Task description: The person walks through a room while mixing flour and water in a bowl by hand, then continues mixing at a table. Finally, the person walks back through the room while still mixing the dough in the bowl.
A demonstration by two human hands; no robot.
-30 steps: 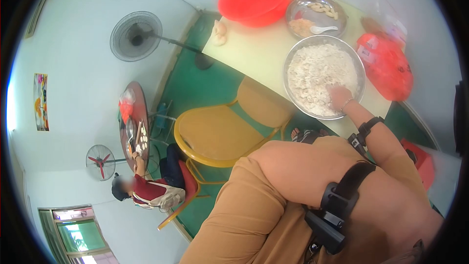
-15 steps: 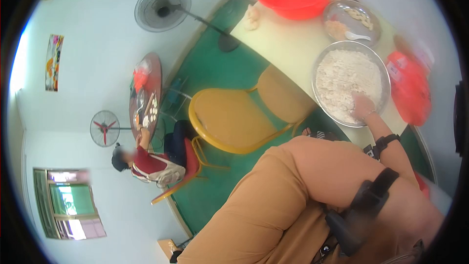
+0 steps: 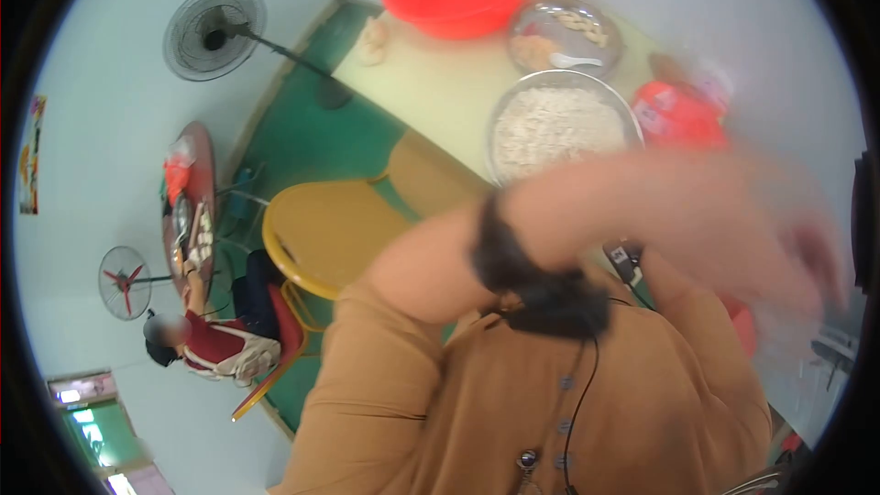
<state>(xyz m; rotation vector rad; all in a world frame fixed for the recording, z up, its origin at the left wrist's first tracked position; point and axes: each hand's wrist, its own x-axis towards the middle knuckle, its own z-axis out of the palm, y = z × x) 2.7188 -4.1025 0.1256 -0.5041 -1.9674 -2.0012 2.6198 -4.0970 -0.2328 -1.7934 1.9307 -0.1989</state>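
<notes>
One cross-body reach apparently in hand; next move seems to call for wide clearance, nothing brushed. Left to right: cream tabletop [image 3: 438,96] bears round silver metal bowl [image 3: 493,133] of white, crumbly-looking flour [image 3: 555,124], near edge masked by black-strapped left forearm [image 3: 596,191]; right hand hidden, grip unknown; left hand [image 3: 796,243] blurred, hold unreadable.

Pale, crumbly flour [image 3: 559,124] lies in a round metal bowl [image 3: 564,80].

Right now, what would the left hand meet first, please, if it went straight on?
The left hand would probably meet the dark-grey item just below it in the picture; blur leaves depth unclear.
</notes>
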